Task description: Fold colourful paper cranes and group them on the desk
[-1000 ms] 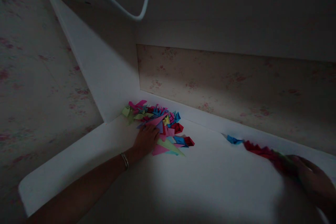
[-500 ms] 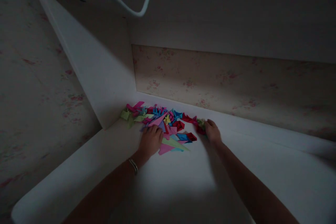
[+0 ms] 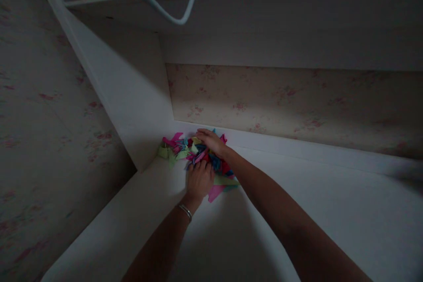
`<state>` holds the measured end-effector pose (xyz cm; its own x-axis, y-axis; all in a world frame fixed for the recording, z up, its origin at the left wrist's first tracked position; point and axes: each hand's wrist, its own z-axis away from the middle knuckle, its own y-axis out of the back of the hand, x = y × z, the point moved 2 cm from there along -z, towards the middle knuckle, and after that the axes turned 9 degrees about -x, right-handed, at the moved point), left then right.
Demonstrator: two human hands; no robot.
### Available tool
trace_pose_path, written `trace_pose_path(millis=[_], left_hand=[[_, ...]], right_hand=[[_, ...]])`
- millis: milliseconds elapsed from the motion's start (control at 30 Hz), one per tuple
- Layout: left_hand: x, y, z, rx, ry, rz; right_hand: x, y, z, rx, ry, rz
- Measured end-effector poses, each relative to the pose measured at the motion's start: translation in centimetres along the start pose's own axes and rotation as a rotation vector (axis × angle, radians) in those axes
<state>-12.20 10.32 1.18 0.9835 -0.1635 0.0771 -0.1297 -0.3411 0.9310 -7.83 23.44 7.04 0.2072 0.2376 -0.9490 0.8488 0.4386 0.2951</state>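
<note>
A heap of folded colored paper pieces [image 3: 181,145], in pink, green, blue and red, lies on the white desktop in the back left corner. My left hand [image 3: 200,179] rests palm down at the heap's front edge, fingers a little apart. A silver bracelet is on that wrist. Over the back of the heap reaches my right hand [image 3: 211,142], fingers stretched out to the left and touching the paper. Both hands hide part of the heap. Just right of my left hand, a pale green piece [image 3: 225,180] and a pink piece [image 3: 215,192] stick out.
A white side panel [image 3: 132,83] rises left of the heap, and a low ledge [image 3: 297,153] runs along the floral wallpapered wall [image 3: 280,99]. A white shelf overhangs the desktop [image 3: 330,194]. From above hangs a pale cable [image 3: 181,21].
My right hand has swept left from the heap's right end to its back middle. The paper pieces on the right are now bunched closer together. My left hand stays at the front edge.
</note>
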Motion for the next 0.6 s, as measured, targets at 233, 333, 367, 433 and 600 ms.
trace_pose_path(millis=[233, 333, 367, 433, 600], left_hand=[[0.0, -0.1, 0.3, 0.022, -0.037, -0.021], [0.1, -0.1, 0.4, 0.027, -0.046, -0.016], [0.1, -0.1, 0.4, 0.024, -0.050, -0.016], [0.3, 0.0, 0.6, 0.022, -0.055, -0.019], [0.7, 0.5, 1.2, 0.051, -0.071, -0.041]], right_hand=[[1.5, 3.9, 6.6, 0.056, 0.062, 0.107], [3.9, 6.7, 12.6, 0.153, -0.007, -0.028], [4.8, 7.5, 14.8, 0.164, -0.038, -0.065], [6.4, 8.8, 19.6, 0.197, -0.081, -0.079], [9.1, 11.2, 29.8, 0.404, -0.221, 0.033]])
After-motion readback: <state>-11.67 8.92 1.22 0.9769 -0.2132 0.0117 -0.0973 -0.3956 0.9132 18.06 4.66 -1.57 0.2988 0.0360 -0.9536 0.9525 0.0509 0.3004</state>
